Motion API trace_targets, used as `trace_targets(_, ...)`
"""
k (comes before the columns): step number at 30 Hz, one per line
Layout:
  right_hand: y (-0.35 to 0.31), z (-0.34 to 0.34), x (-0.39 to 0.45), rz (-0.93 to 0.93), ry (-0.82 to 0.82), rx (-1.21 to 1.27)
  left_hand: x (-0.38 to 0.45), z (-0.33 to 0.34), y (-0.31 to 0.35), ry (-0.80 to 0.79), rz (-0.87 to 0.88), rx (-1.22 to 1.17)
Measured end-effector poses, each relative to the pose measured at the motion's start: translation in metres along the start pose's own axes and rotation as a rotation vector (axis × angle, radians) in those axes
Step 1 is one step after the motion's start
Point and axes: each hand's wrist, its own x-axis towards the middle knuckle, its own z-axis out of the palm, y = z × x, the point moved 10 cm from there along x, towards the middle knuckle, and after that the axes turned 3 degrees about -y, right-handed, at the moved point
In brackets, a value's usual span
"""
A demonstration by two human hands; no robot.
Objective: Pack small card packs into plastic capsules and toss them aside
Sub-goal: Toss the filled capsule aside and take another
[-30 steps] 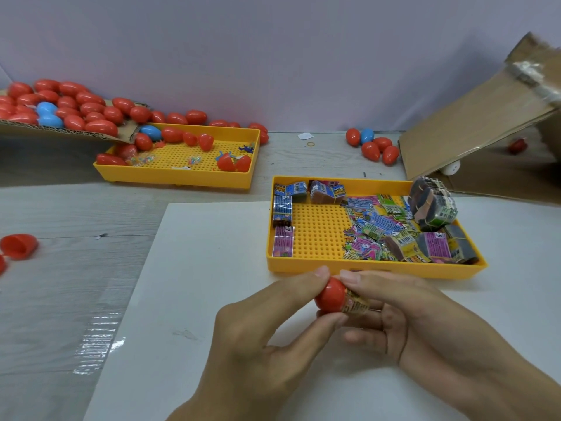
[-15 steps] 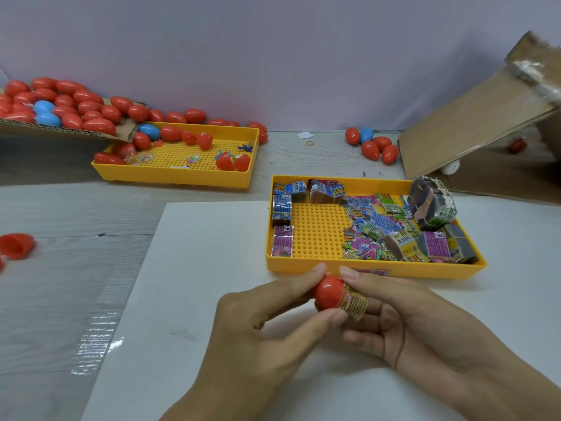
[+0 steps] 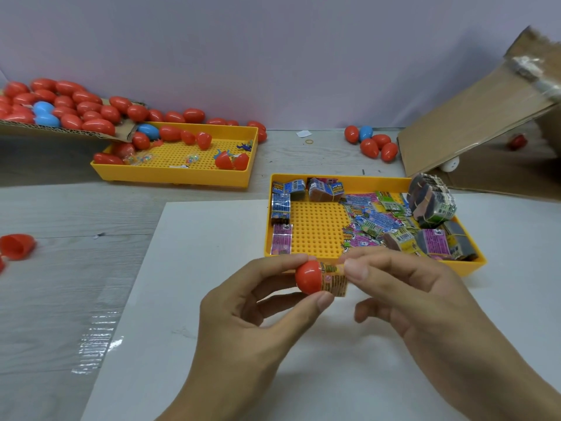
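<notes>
Pale wall and a grey wood-grain table (image 3: 60, 299) carry everything; a white sheet (image 3: 212, 238) lies on it, with the near yellow tray (image 3: 306, 235) of card packs at its far edge; just in front of that tray, the left hand (image 3: 243, 323) pinches a red capsule half (image 3: 308, 276), the right hand (image 3: 425, 299) pinches the card pack (image 3: 335, 281) partly inside it; the capsule looks light, stiff and slick, best gripped at its rim; the pack's print is too small to read.

plain lilac wall (image 3: 273, 56), pale wood-grain floor (image 3: 60, 284).
</notes>
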Motion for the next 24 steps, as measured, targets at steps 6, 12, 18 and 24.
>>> trace_targets(6,0.01,0.004,-0.001,0.085,-0.055,0.093,-0.002,0.003,0.001,-0.033,0.049,-0.017)
trace_targets(12,0.016,0.012,-0.001,0.169,-0.076,0.264,-0.005,-0.002,0.013,0.028,0.142,0.08)
trace_targets(18,0.03,0.032,-0.008,0.387,-0.241,0.333,-0.01,0.005,0.031,0.004,0.283,0.329)
trace_targets(24,0.039,0.026,-0.012,0.495,-0.259,0.384,-0.009,0.018,0.038,-0.066,0.327,0.467)
